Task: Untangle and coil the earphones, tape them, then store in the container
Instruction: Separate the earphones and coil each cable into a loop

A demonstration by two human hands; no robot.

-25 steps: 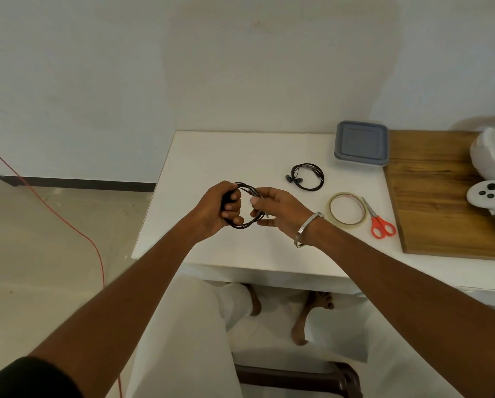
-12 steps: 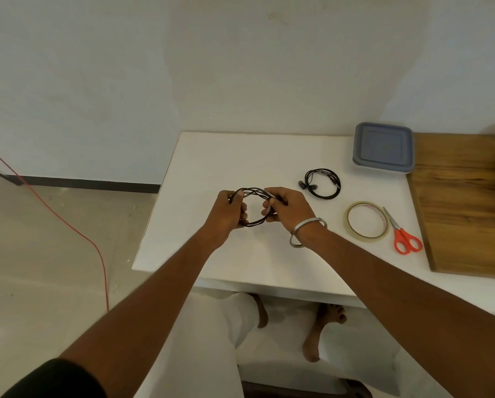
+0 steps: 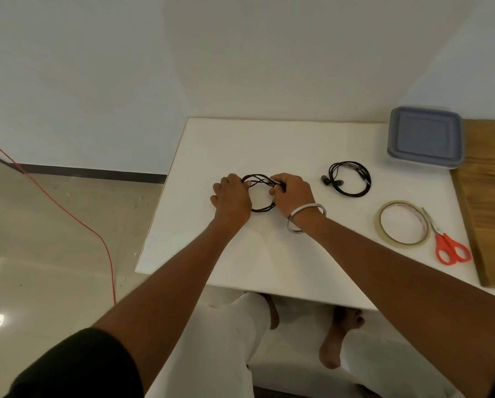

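Tape (image 3: 403, 223) between earphones (image 3: 350, 178); scissors (image 3: 447, 242).

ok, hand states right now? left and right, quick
Left hand: fingers curled round the left side of the earphone coil, holding it.
Right hand: pinching the coil's right side.

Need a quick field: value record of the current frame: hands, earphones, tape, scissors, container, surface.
left hand: grips the left side of the coiled earphones
right hand: pinches the coil's right side; metal bangle on the wrist
second earphones: coiled, lying on the white table, right of the hands, untouched
tape roll: flat on the table, right of the hands
scissors: red handles, beside the tape roll
container: grey lid on, far right corner
wooden board: right edge of view
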